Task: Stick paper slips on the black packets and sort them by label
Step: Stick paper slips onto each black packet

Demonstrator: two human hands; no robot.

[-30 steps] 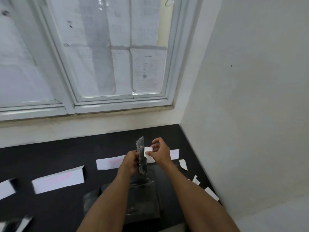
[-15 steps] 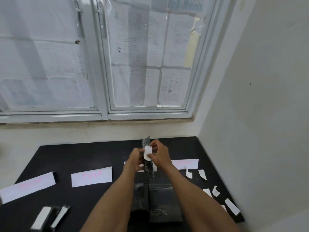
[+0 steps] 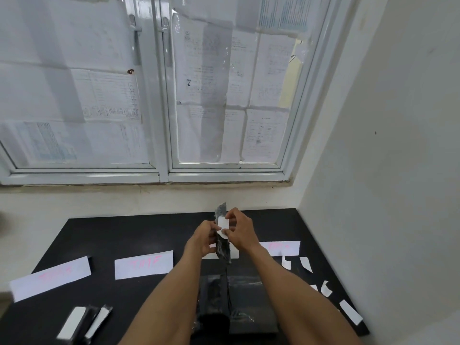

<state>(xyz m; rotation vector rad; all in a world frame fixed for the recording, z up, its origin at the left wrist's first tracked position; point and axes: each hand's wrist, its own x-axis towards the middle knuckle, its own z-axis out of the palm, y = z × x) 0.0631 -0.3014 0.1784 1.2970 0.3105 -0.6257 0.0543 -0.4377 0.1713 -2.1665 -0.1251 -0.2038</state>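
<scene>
Three labels point(image 3: 143, 265), perhaps four, line the black table point(image 3: 124, 235).

Left grip point(image 3: 201, 239) curls round the upright black packet point(image 3: 223, 249) while right grip point(image 3: 242, 230) pinches the paper slip point(image 3: 222, 224) against it.

slip: paper slip point(image 3: 223, 226) goes from beside the right edge of the black packet point(image 3: 222, 247) to flat on its face
right hand: right hand point(image 3: 242, 231) now pinches the slip's top and bottom ends against the packet
view: swings left; two labelled packets point(image 3: 84, 319) at the near-left corner of the table point(image 3: 124, 232) show clearly now
</scene>
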